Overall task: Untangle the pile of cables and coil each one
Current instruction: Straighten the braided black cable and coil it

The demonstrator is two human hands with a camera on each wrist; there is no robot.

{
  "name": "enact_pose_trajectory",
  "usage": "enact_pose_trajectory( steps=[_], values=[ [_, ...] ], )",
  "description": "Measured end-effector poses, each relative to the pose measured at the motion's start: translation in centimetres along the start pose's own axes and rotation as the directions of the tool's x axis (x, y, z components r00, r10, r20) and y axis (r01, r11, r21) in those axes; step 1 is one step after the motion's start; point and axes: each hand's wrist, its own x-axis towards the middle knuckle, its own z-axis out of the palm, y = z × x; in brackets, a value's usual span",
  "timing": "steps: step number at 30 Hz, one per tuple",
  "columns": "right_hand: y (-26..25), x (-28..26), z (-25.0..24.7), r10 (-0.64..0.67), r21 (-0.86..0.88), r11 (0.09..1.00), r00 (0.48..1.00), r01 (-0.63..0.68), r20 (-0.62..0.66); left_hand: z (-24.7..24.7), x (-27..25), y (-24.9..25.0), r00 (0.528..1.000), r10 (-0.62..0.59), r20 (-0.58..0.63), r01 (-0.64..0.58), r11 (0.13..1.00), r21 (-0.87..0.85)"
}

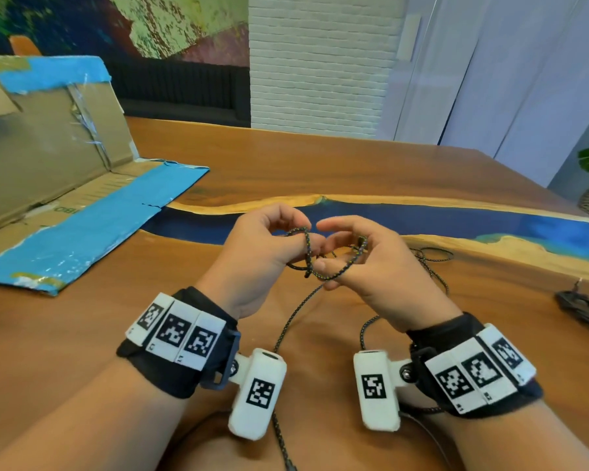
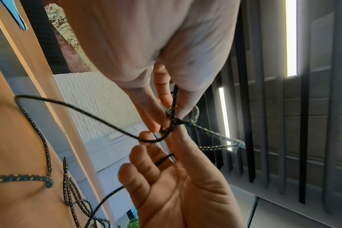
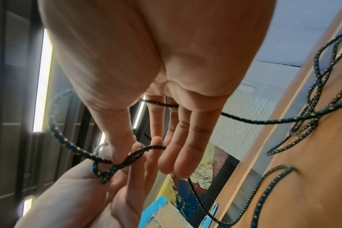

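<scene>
Far left of counter point(image 1: 320, 158): flattened cardboard box point(image 1: 58, 185) with blue tape, clear of the work.
Left hand point(image 1: 259, 253): raised above the counter, thumb and forefinger pinching a small loop of the braided cable point(image 1: 306, 253); the other fingers are curled.
Knot point(image 2: 174, 120): sits at the fingertips where both hands meet; the left wrist view shows the strands crossing tight there.
Right hand point(image 1: 364, 256): also pinching the cable just beside the knot, with one strand running across its fingers point(image 3: 178, 138), which lie fairly straight.
Cable position: held between the two hands; slack drops to the counter between the wrists and trails toward the near edge.
Loose tangle point(image 1: 429, 263): more loops on the counter, right of and behind the right hand.
Far right: dark bundle point(image 1: 582, 307) on the counter, possibly a cable already coiled; cannot tell.
Risk 1: pulling the hands apart would likely cinch the knot instead of opening it. Cause: tension on the wrong strands.
Risk 2: trailing slack could drag the loose tangle and snag it further.
Risk 3: the thin braid could slip out of the pinch and the loop would be lost.
</scene>
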Motion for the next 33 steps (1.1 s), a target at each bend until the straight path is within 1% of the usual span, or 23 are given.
enact_pose_trajectory(
  steps=[4, 6, 8, 10, 11, 13, 15, 17, 19, 21, 23, 25, 26, 28, 30, 31, 33],
  values=[
    [0.5, 0.1, 0.8, 0.024, 0.108, 0.994, 1.0, -0.025, 0.006, 0.3, -0.3, 0.4, 0.999, 0.016, 0.051, -0.018, 0.999, 0.031],
    [0.6, 0.3, 0.8, 0.048, 0.17, 0.985, 0.998, -0.039, -0.048, 0.2, -0.3, 0.8, 0.999, 0.011, 0.039, -0.012, 0.999, 0.044],
    [0.5, 0.6, 0.3, 0.114, 0.31, 0.949, 0.982, -0.063, -0.149, -0.4, 0.0, 1.2, 1.0, -0.016, -0.01, 0.016, 1.0, -0.003],
    [0.2, 1.0, -0.8, 0.214, 0.447, 0.89, 0.948, -0.091, -0.234, -1.4, 0.5, 1.7, 0.996, -0.036, -0.084, 0.029, 0.997, -0.073],
    [0.0, 1.1, -1.4, 0.248, 0.479, 0.873, 0.931, -0.094, -0.269, -2.0, 0.7, 2.1, 0.991, -0.044, -0.124, 0.029, 0.993, -0.116],
    [0.2, 1.1, -2.7, 0.262, 0.472, 0.878, 0.909, -0.085, -0.325, -2.8, 1.0, 2.2, 0.978, -0.064, -0.197, 0.025, 0.981, -0.195],
    [0.2, 1.1, -3.4, 0.236, 0.427, 0.902, 0.9, -0.064, -0.365, -3.0, 1.2, 2.1, 0.968, -0.08, -0.236, 0.026, 0.974, -0.225],
    [-0.2, 0.9, -3.9, 0.195, 0.403, 0.915, 0.903, -0.026, -0.384, -2.8, 1.1, 1.9, 0.969, -0.079, -0.236, 0.03, 0.979, -0.204],
    [-1.1, 0.6, -4.1, 0.115, 0.418, 0.906, 0.906, 0.073, -0.408, -2.5, 1.0, 1.7, 0.97, -0.072, -0.23, 0.033, 0.985, -0.169],
    [-1.7, 0.3, -4.1, -0.001, 0.43, 0.879, 0.903, 0.205, -0.429, -2.1, 1.0, 1.5, 0.972, -0.066, -0.227, 0.036, 0.99, -0.136],
    [-2.1, -0.1, -3.9, -0.13, 0.454, 0.835, 0.913, 0.311, -0.387, -1.8, 0.9, 1.3, 0.975, -0.059, -0.214, 0.036, 0.993, -0.109],
    [-2.4, -0.4, -3.4, -0.21, 0.459, 0.821, 0.927, 0.339, -0.311, -1.5, 0.7, 1.2, 0.981, -0.059, -0.183, 0.042, 0.994, -0.096],
    [-2.4, -0.5, -3.0, -0.223, 0.431, 0.841, 0.935, 0.327, -0.275, -1.3, 0.6, 1.2, 0.985, -0.06, -0.161, 0.045, 0.995, -0.092],
    [-2.1, -0.4, -2.3, -0.208, 0.284, 0.923, 0.956, 0.261, -0.206, -1.0, 0.4, 1.2, 0.992, -0.062, -0.11, 0.053, 0.995, -0.084],
    [-1.6, -0.3, -1.6, -0.15, 0.091, 0.983, 0.98, 0.163, -0.132, -0.7, 0.2, 1.2, 0.996, -0.068, -0.06, 0.063, 0.995, -0.079],
    [-1.4, -0.3, -1.4, -0.112, 0.028, 0.993, 0.989, 0.115, -0.096, -0.6, 0.1, 1.2, 0.997, -0.072, -0.039, 0.069, 0.995, -0.077],
    [-1.1, -0.3, -1.0, -0.059, -0.019, 0.998, 0.998, 0.058, -0.034, -0.5, -0.1, 1.3, 0.997, -0.081, -0.005, 0.08, 0.994, -0.078]
  ],
)
